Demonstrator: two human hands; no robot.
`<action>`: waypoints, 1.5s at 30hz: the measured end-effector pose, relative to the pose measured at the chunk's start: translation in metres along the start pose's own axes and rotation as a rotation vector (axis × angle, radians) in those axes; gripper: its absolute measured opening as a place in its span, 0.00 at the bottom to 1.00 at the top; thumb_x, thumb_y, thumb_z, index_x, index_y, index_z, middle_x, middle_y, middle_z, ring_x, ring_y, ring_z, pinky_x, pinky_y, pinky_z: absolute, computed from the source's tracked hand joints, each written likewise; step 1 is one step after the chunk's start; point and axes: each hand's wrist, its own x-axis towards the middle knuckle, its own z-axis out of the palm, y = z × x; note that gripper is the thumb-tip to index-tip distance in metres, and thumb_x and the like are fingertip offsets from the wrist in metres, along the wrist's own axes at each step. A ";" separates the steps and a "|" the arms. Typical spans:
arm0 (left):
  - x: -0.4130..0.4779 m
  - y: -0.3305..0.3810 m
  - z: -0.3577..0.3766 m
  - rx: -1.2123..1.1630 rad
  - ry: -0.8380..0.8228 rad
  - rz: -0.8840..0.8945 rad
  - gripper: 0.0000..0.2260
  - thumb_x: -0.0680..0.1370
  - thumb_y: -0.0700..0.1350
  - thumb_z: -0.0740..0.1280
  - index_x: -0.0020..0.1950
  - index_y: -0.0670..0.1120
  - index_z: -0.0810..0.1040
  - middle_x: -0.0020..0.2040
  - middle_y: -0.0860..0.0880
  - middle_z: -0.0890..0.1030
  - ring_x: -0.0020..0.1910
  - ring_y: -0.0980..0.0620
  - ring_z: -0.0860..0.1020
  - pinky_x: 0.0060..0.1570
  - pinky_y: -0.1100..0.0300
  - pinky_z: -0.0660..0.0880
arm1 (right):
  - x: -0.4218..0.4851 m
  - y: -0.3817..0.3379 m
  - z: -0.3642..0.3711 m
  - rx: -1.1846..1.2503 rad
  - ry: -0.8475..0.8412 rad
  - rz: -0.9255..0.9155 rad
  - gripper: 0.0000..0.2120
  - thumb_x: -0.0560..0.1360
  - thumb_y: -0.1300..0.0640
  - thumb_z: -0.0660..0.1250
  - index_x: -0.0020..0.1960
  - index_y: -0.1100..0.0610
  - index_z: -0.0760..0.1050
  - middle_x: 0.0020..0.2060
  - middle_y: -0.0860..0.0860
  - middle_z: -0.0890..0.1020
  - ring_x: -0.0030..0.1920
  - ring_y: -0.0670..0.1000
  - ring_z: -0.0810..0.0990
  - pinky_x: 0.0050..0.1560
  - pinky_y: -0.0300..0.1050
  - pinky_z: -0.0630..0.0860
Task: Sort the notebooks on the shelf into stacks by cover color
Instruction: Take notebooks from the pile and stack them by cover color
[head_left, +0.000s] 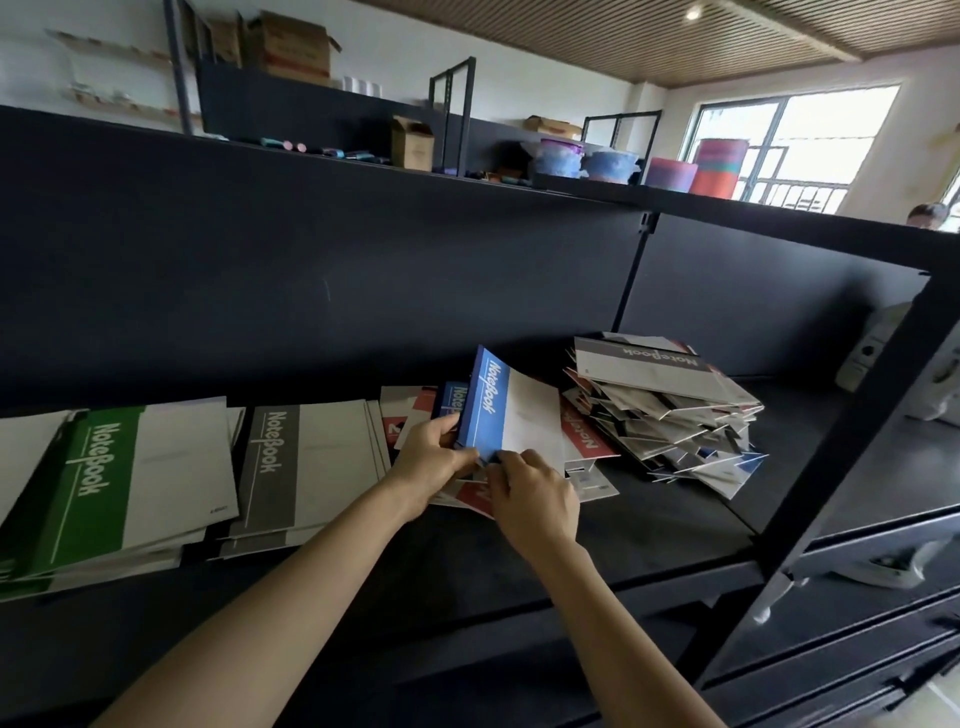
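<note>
Both hands hold a blue notebook (485, 402) tilted up on its lower edge above the middle of the shelf (649, 525). The left hand (431, 457) closes its grip round the spine side, and the right hand (535, 493) pinches the lower corner next to it. To the left lie a green stack (104, 478) and a grey stack (291, 467), each fairly square. Red notebooks (584, 439) are spread flat under the hands, and a loose heap (675, 405) of mixed covers sits to the right. The step in hand looks like gathering the blue covers into one bundle. To do it well, the left hand should stay firm on the spines while the right taps the lower edges level. The bundle should then go on bare shelf that belongs to no other colour, clear of the red ones, so the two do not slide together. A second blue notebook (455, 399) stands just behind the first and should go down with it. Much is hidden: the hands cover the blue notebook's lower corner and most of the red covers. I cannot tell how many notebooks the left hand holds, possibly two or three. The green stack is cut off at the picture's left edge. The heap's inner covers show only as slivers, so its colours cannot be counted.
</note>
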 end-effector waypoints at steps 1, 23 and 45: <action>0.000 -0.004 0.001 0.006 -0.005 0.036 0.28 0.76 0.35 0.68 0.74 0.43 0.62 0.67 0.45 0.73 0.60 0.50 0.75 0.54 0.60 0.76 | 0.001 0.001 0.000 -0.006 0.006 0.007 0.17 0.81 0.48 0.52 0.61 0.51 0.75 0.53 0.50 0.78 0.52 0.54 0.78 0.41 0.42 0.67; -0.006 0.008 0.033 0.704 0.156 0.161 0.19 0.81 0.45 0.60 0.71 0.40 0.67 0.69 0.44 0.72 0.66 0.48 0.72 0.59 0.60 0.70 | -0.007 0.007 -0.002 0.005 -0.021 -0.024 0.13 0.79 0.55 0.58 0.60 0.51 0.75 0.57 0.48 0.78 0.55 0.53 0.77 0.46 0.43 0.71; -0.003 0.033 0.030 0.274 0.263 0.058 0.16 0.77 0.38 0.65 0.65 0.40 0.71 0.61 0.44 0.76 0.55 0.52 0.74 0.35 0.70 0.68 | -0.006 0.012 0.008 0.077 0.103 -0.036 0.12 0.79 0.52 0.59 0.54 0.53 0.80 0.50 0.50 0.82 0.46 0.56 0.81 0.39 0.42 0.68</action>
